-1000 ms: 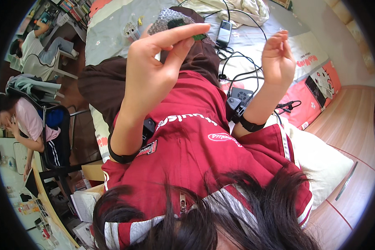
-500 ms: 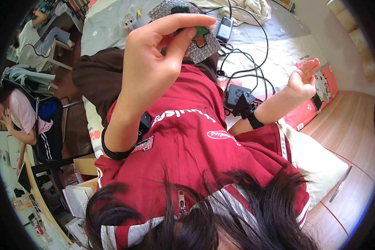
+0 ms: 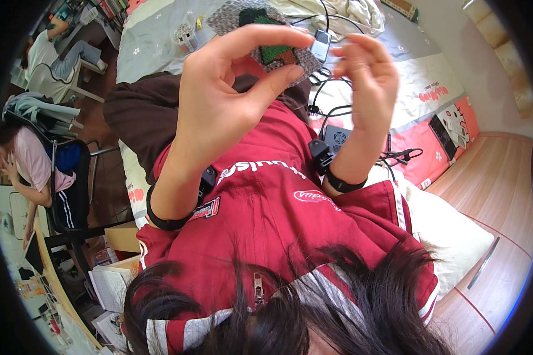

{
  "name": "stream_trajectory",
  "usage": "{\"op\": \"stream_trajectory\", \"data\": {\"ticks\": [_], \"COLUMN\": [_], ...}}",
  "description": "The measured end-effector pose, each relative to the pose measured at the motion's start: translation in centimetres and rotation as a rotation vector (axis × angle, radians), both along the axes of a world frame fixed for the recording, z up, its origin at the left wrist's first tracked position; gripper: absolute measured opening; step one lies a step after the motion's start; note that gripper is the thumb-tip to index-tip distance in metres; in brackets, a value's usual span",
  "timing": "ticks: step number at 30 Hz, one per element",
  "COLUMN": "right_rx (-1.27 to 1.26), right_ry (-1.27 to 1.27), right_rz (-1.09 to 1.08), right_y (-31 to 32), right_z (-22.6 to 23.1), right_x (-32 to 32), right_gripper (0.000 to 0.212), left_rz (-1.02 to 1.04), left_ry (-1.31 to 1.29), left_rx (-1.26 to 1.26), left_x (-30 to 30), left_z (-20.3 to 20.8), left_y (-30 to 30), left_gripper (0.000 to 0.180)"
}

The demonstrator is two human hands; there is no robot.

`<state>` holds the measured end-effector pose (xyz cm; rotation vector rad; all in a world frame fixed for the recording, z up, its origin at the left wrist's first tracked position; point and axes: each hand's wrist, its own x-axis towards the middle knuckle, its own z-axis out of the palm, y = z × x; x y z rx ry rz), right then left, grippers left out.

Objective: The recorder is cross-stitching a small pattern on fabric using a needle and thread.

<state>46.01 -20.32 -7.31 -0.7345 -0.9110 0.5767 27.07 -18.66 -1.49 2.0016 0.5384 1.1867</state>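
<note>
My left hand [image 3: 222, 97] holds a grey stitched cloth [image 3: 273, 54], with a green, black-edged shape and a brown patch worked on it. My left thumb and index finger arch apart over its near corner; the other fingers are mostly hidden behind. Just right of the cloth is my right hand [image 3: 370, 74], raised with its fingers curled together and slightly blurred. Anything in that pinch is too small to see.
I sit on a bed with a patterned sheet [image 3: 151, 41]. A clear container [image 3: 185, 36], a small grey device [image 3: 321, 44], black cables and a grey box [image 3: 336, 137] lie around me. A pillow [image 3: 450, 231] is at right. Two other people sit at left.
My right hand has swung in from the far right to beside the cloth. My left index finger and thumb have spread apart, and more of the cloth's green shape shows.
</note>
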Motion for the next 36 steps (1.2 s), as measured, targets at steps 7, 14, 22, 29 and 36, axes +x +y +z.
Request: {"op": "stream_trajectory", "data": {"ticks": [7, 14, 22, 29, 36], "right_rx": [-0.116, -0.08, -0.048, -0.004, 0.007], "right_ry": [-0.185, -0.191, -0.204, -0.197, -0.188], "right_rz": [0.352, 0.295, 0.309, 0.33, 0.325], "right_y": [-1.4, -2.4, -2.3, -2.4, -2.3], "right_z": [1.5, 1.7, 1.5, 1.7, 1.5], "right_x": [-5.1, -4.9, -4.7, -5.0, -4.9], "right_gripper": [0.015, 0.013, 0.013, 0.013, 0.013], "left_rz": [-0.131, -0.144, -0.163, -0.147, -0.135], "left_ry": [-0.039, -0.042, -0.053, -0.006, 0.023], "left_rx": [-0.037, -0.044, -0.054, -0.063, -0.027], "left_x": [-0.1, -0.1, -0.1, -0.1, -0.1], "left_z": [0.0, 0.1, 0.2, 0.3, 0.4], "left_y": [0.2, 0.1, 0.0, -0.1, -0.1], "left_gripper": [0.03, 0.036, 0.036, 0.035, 0.034]}}
